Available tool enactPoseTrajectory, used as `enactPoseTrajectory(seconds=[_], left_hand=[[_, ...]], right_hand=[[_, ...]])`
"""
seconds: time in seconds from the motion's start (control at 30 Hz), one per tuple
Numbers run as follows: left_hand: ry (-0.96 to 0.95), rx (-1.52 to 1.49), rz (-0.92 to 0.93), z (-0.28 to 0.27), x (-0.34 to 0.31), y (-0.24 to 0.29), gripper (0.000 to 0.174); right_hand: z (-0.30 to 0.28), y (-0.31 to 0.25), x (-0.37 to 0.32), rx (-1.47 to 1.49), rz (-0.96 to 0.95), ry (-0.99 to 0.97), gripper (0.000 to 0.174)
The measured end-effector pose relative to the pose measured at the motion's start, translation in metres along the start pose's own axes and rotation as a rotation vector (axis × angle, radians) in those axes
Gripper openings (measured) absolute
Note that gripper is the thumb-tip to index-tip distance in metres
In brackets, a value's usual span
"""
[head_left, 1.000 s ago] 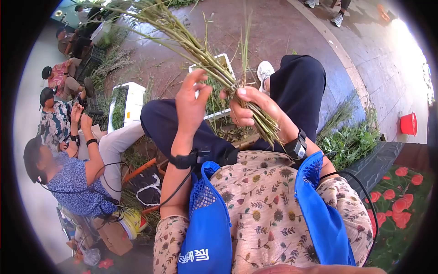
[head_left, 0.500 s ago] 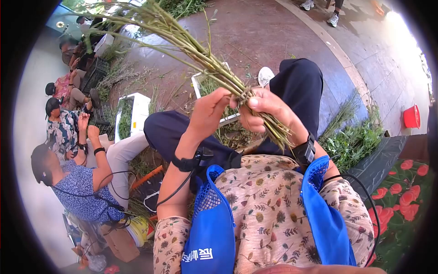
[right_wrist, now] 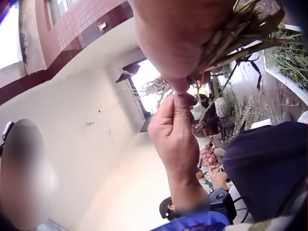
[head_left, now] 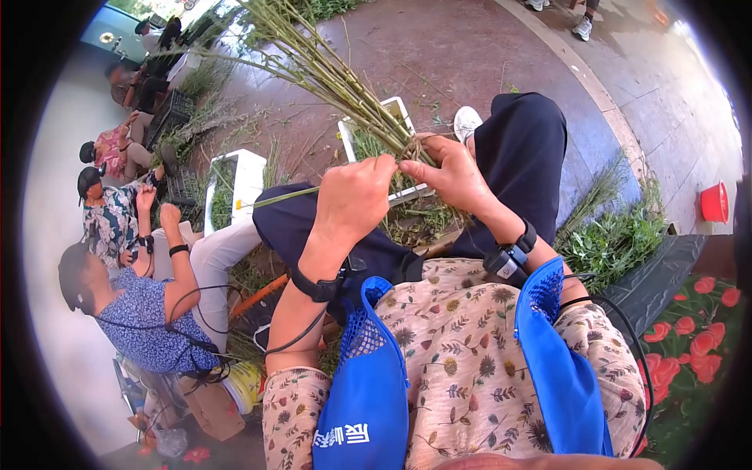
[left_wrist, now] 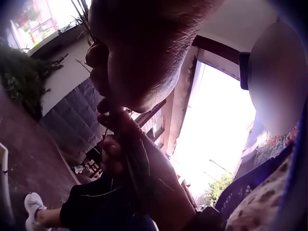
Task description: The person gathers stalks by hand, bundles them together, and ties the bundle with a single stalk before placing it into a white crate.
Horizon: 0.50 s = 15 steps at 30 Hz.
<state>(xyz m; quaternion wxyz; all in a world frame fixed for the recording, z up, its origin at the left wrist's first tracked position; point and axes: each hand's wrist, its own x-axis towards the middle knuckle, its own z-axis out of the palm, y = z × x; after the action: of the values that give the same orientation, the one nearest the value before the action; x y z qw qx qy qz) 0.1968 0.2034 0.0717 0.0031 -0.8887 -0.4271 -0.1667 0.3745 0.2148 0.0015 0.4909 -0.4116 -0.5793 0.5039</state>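
Note:
A bundle of long green stems slants up and left from my right hand, which grips it near its lower end. Around the bundle, right by those fingers, runs a twisted band of stem. My left hand is curled close beside, thumb meeting the right thumb. A single stem sticks out leftward from the left fist. In the right wrist view, my left hand pinches with thumb and forefinger just under the right hand. The left wrist view is dark, its stems mostly hidden.
White boxes of greenery stand ahead on the floor. A leafy pile lies at right, near a red bucket. At left sits a person in a blue patterned top, with others beyond. A cable runs along my right side.
My left hand first hovers open beside the bundle, then closes at the band and draws left and down, with a stem now showing from it. My right hand has turned over the bundle's lower end.

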Motion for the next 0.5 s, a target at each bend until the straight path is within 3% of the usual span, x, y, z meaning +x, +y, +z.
enactPoseTrajectory(seconds=[0.2, 0.37, 0.5], left_hand=[[-0.027, 0.022, -0.044, 0.002, 0.003, 0.001, 0.003], [-0.088, 0.116, 0.134, -0.010, 0.021, 0.008, 0.004], [-0.101, 0.202, 0.317, -0.009, 0.042, 0.015, 0.004]], right_hand=[[0.001, -0.006, 0.003, -0.317, -0.024, 0.041, 0.035], [0.000, 0.009, 0.007, -0.532, 0.131, 0.008, 0.035], [0.004, 0.027, -0.002, -0.583, -0.026, 0.001, 0.030]])
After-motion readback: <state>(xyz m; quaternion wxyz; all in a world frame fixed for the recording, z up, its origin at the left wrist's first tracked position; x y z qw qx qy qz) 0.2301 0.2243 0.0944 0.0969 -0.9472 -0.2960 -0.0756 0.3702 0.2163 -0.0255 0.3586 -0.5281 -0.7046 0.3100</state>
